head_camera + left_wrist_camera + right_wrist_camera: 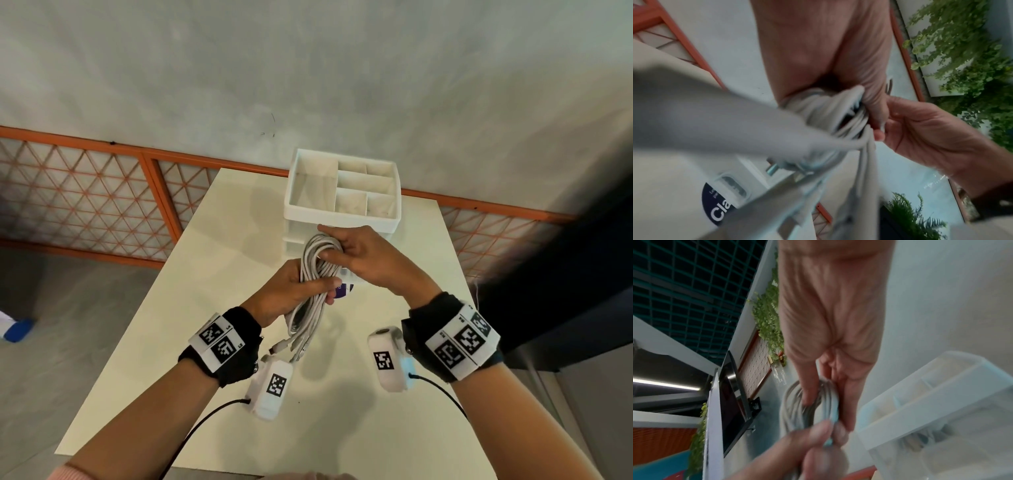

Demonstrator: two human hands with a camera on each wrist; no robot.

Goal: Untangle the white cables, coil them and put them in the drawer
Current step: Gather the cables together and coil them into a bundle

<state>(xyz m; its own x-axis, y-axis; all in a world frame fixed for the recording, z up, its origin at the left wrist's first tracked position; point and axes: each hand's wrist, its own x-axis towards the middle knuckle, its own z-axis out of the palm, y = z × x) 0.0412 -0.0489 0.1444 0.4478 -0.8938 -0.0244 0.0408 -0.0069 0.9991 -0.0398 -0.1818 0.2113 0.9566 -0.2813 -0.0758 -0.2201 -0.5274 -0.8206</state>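
Note:
A bundle of looped white cables (315,274) hangs above the table between both hands. My left hand (294,291) grips the bundle's middle, thumb across the strands. My right hand (356,255) holds the top of the loops, its fingers hooked through them. Loose ends with plugs (284,346) dangle below the left hand. The white drawer unit (342,192) stands just behind the hands, its front mostly hidden by them. The left wrist view shows the cables (838,116) pinched in the left hand (865,91). In the right wrist view the cables (818,402) loop round the right hand's fingers (809,386).
The cream table (212,308) runs to the orange-framed lattice partition (85,202). A compartment tray (342,186) tops the drawer unit. A dark blue round sticker (342,291) peeks out under the hands. A blue object (17,330) lies on the floor at left.

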